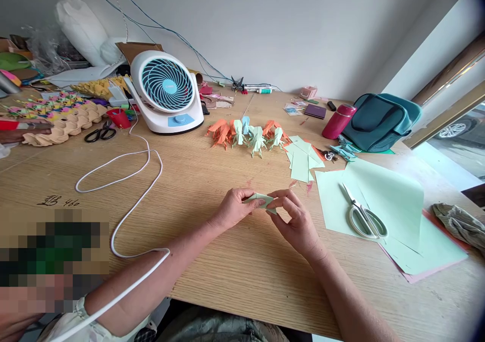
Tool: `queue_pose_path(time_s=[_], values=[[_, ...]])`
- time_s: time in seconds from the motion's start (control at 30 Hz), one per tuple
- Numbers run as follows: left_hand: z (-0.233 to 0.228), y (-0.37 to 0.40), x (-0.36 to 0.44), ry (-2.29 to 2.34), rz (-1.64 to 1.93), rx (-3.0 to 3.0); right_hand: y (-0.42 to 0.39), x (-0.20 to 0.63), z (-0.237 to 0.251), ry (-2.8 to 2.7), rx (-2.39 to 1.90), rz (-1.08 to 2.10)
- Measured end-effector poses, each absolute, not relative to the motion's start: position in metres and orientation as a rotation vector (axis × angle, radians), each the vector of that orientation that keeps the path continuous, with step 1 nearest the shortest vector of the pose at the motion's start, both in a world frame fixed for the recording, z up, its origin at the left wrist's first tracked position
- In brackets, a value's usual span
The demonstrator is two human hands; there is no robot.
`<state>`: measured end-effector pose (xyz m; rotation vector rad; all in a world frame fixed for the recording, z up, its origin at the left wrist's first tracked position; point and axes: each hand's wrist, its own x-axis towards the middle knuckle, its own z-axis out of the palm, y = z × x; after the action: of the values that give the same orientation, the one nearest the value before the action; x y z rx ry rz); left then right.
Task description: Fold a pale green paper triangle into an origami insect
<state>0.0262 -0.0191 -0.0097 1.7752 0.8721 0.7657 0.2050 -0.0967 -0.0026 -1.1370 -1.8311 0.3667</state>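
Observation:
My left hand [234, 208] and my right hand [295, 220] meet over the middle of the wooden table [212, 271]. Both pinch one small folded piece of pale green paper [260, 200] between fingers and thumbs, just above the tabletop. Beyond it stands a row of finished folded paper figures [248, 133] in orange, green and light blue. A fan of cut pale green paper pieces [303, 161] lies to the right of them.
Large green paper sheets [394, 205] with white scissors [364, 218] lie at right, over pink sheets. A white desk fan [167, 92], its white cable [125, 195], black scissors [100, 132], a red bottle [338, 121] and a teal bag [382, 119] stand further back. Craft clutter fills the left rear.

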Motion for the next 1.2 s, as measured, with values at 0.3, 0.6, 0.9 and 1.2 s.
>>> queue_pose_path(time_s=[0.3, 0.6, 0.9, 1.2], values=[[-0.006, -0.021, 0.026, 0.936, 0.775, 1.757, -0.097, 0.208, -0.002, -1.812, -1.151, 0.283], [-0.001, -0.025, 0.026, 0.875, 0.789, 1.717, -0.098, 0.205, 0.001, -1.699, -1.138, 0.358], [0.005, -0.031, 0.028, 0.882, 0.766, 1.772, -0.095, 0.206, -0.010, -1.368, -1.133, 0.731], [0.002, -0.039, 0.029, 0.847, 0.806, 1.830, -0.092, 0.197, -0.005, -1.071, -1.079, 0.918]])
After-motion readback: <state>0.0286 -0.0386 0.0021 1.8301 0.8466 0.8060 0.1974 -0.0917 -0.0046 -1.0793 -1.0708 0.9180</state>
